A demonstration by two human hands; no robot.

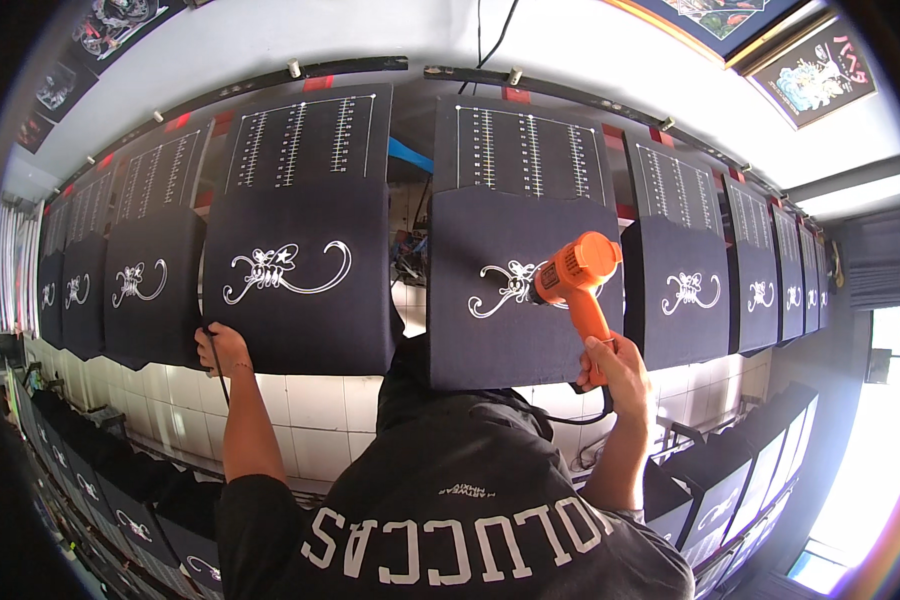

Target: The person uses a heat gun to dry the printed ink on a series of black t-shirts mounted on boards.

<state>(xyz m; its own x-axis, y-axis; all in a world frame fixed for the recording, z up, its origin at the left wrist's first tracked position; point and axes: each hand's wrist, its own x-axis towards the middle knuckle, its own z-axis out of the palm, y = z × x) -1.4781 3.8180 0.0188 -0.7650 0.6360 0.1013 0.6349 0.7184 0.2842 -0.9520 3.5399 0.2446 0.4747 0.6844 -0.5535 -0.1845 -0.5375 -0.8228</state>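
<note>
In my right hand (620, 370) is an orange heat gun (585, 265), my fingers wrapped round its handle. Its dark nozzle points left and down at the white swirl print (505, 287) on a black shirt (510, 345), covering part of that print. The shirt is stretched over a flat board (520, 150) marked with white rulers. My left hand (228, 350) is closed on a thin black cord (220, 375) by the lower left corner of another printed black shirt (295, 335). Behind the heat gun's handle, a black cable (575, 420) hangs down.
More boards with printed black shirts stretch away on the left (155, 320) and right (685, 330). Behind me stands another row of boards (715, 490). A dark rail (270, 85) runs along the far ends. White tiled floor (320, 410) shows below.
</note>
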